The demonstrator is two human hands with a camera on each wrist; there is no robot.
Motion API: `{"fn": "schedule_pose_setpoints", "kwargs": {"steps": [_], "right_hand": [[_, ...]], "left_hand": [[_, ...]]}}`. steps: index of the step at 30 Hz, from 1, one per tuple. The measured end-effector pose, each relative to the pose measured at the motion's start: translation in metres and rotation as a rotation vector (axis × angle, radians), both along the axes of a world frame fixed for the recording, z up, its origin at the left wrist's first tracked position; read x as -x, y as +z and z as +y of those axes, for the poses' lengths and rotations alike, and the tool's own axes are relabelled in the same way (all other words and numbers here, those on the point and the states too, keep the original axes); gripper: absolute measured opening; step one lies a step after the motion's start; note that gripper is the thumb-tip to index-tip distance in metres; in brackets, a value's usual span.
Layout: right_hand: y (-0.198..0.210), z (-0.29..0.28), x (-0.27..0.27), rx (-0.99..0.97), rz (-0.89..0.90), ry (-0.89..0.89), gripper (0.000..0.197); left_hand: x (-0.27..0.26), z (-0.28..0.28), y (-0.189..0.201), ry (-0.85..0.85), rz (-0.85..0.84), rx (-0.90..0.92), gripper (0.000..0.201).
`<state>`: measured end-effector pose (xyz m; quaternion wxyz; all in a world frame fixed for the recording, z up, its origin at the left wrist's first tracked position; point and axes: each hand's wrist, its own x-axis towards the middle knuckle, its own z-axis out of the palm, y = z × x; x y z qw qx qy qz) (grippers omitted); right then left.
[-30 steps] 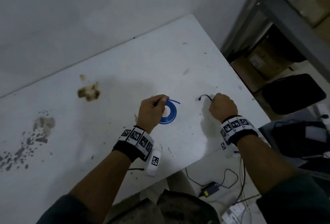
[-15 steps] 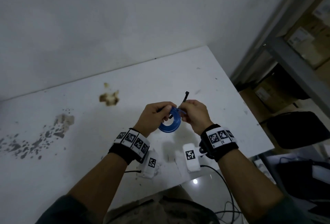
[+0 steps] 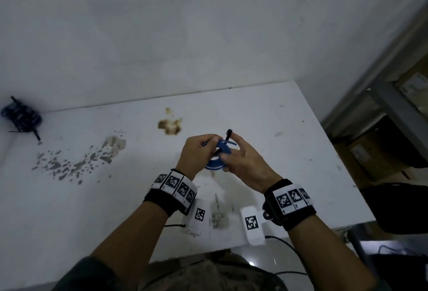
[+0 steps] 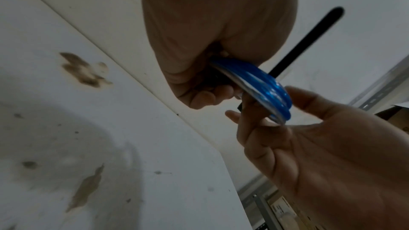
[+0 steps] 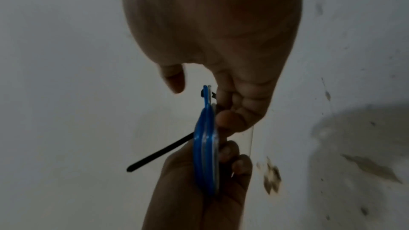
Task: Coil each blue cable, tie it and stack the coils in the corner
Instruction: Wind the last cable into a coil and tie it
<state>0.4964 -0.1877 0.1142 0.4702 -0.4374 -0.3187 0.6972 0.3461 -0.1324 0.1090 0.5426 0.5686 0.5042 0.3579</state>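
A small blue cable coil (image 3: 217, 166) is held above the white table (image 3: 266, 128), between both hands. My left hand (image 3: 214, 142) grips its left side with curled fingers. My right hand (image 3: 225, 158) pinches the coil's right edge between thumb and fingers. A black cable tie (image 3: 228, 136) passes through the coil and sticks up behind it. The left wrist view shows the blue coil (image 4: 254, 83) under the left hand (image 4: 210, 85), and the tie (image 4: 309, 41) slanting up. In the right wrist view the coil (image 5: 205, 146) is edge-on. A dark stack of tied coils (image 3: 20, 116) sits in the far left corner.
Brown and grey stains (image 3: 170, 125) mark the tabletop. The wall runs along the table's back edge. Past the right edge stand a metal rack (image 3: 393, 105) with cardboard boxes and a black seat (image 3: 398, 207). Cables hang below the front edge.
The coil was lifted off the table. My right hand brought the black tie over from the right and joined the left hand at the coil. The view tilted, showing the corner stack.
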Motion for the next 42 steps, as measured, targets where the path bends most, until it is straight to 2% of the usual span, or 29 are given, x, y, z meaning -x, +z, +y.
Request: {"fn": "schedule_pose_setpoints", "kwargs": {"steps": [2, 4, 7, 10, 15, 18, 23, 25, 28, 30, 32, 34, 35, 38, 42], "right_hand": [[-0.001, -0.002, 0.007, -0.068, -0.121, 0.047, 0.091], [0.0, -0.003, 0.018, -0.103, -0.232, 0.008, 0.094], [0.001, -0.004, 0.031, -0.109, -0.297, -0.107, 0.079], [-0.002, -0.007, 0.04, -0.112, -0.342, -0.145, 0.061], [0.005, -0.007, 0.047, -0.066, -0.275, -0.204, 0.033], [0.008, -0.007, 0.048, -0.053, -0.315, -0.18, 0.031], [0.012, -0.004, 0.048, -0.069, -0.36, -0.073, 0.033], [0.01, -0.001, 0.048, -0.093, -0.44, -0.054, 0.035], [0.001, 0.003, 0.052, -0.171, -0.625, -0.23, 0.038], [-0.004, 0.003, 0.058, -0.246, -0.739, -0.4, 0.03], [-0.003, 0.003, 0.063, -0.239, -0.636, -0.457, 0.021], [-0.002, 0.004, 0.066, -0.204, -0.462, -0.429, 0.019], [-0.001, 0.004, 0.067, -0.215, -0.43, -0.403, 0.02], [0.005, 0.007, 0.068, -0.21, -0.375, -0.284, 0.022], [0.018, 0.014, 0.068, -0.054, -0.403, -0.215, 0.019]], "left_hand": [[0.005, -0.002, 0.003, 0.027, 0.029, -0.014, 0.02], [0.009, -0.006, 0.004, 0.048, 0.056, -0.038, 0.021], [0.014, -0.009, 0.009, 0.054, 0.067, -0.05, 0.021], [0.02, -0.011, 0.012, 0.03, 0.056, -0.047, 0.021], [0.03, -0.02, 0.006, -0.012, 0.061, -0.137, 0.025], [0.035, -0.021, 0.005, -0.023, 0.035, -0.111, 0.029], [0.042, -0.016, 0.008, -0.071, 0.011, -0.009, 0.023], [0.045, -0.016, 0.008, -0.063, 0.039, -0.001, 0.022], [0.046, -0.014, 0.004, 0.043, 0.084, -0.023, 0.019], [0.047, -0.013, 0.002, 0.097, 0.111, -0.033, 0.019], [0.047, -0.011, 0.001, 0.12, 0.134, -0.031, 0.02], [0.048, -0.01, 0.001, 0.138, 0.141, -0.018, 0.019], [0.048, -0.009, 0.001, 0.155, 0.137, -0.008, 0.019], [0.053, -0.004, 0.004, 0.229, 0.141, 0.015, 0.021], [0.057, 0.001, 0.006, 0.23, 0.195, -0.046, 0.021]]}}
